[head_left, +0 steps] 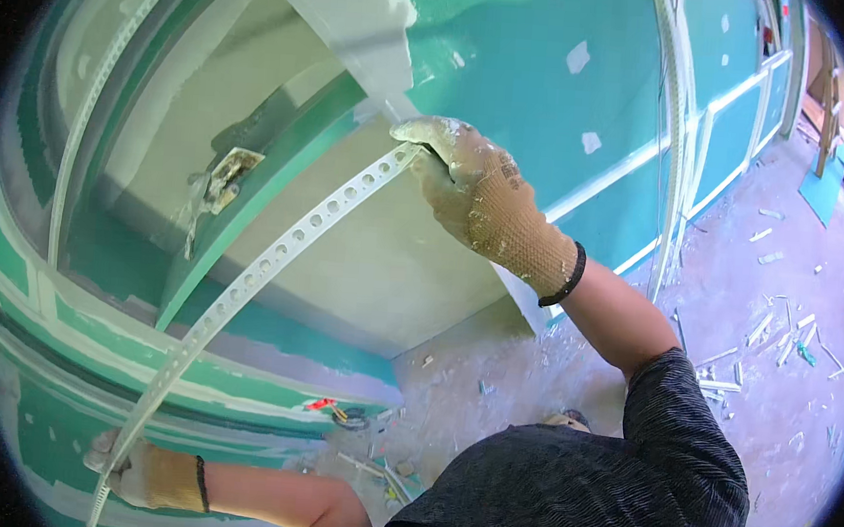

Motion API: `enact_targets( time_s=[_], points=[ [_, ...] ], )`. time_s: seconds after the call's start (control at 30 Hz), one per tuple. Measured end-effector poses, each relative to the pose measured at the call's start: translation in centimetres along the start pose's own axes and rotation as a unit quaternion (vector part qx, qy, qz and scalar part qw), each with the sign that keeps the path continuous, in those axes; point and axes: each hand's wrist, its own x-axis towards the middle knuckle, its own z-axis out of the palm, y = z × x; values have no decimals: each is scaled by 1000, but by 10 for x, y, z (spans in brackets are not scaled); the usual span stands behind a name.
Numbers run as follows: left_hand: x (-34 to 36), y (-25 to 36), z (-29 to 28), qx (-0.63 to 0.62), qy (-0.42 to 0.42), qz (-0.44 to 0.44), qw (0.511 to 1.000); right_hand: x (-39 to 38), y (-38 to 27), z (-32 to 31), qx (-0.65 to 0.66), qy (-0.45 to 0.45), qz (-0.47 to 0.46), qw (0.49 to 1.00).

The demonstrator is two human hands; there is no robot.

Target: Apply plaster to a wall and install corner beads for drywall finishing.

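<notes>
A long white perforated corner bead strip (265, 267) runs from upper middle down to the lower left, across a green drywall niche. My right hand (471, 189), in a plaster-stained tan glove, grips its upper end against the plastered wall corner (360, 34). My left hand (138, 469), also gloved, holds the strip near its lower end at the bottom left. The strip bows slightly between the two hands.
A putty knife (217, 186) smeared with plaster lies inside the niche. Green drywall (570, 107) with white filler patches stretches to the right. The dusty floor (771, 317) carries several white offcuts and debris. A second perforated strip (673, 95) leans on the wall.
</notes>
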Motion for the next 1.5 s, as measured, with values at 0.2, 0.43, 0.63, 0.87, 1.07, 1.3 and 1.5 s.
enact_targets(
  time_s=[0.2,0.43,0.63,0.87,1.07,1.3,1.5],
  points=[
    [-40,6,41,-91,132,-13,987,3,8,-13,-6,33,-138,990],
    [-11,6,26,-135,54,-81,986,-20,35,-34,62,-127,96,985],
    [-38,-12,67,130,-14,29,991,-45,79,-16,-25,-188,68,979],
    [-26,-22,67,-117,3,-45,992,-43,82,-3,-23,-151,161,975],
    [-48,-34,26,-165,-196,-130,958,16,71,-2,32,-69,131,988],
    [-119,-78,-9,-317,-77,-279,903,83,66,-15,55,-32,92,994],
    [-75,-79,-26,-361,-131,-299,873,81,62,-12,17,-89,56,994]
  ],
)
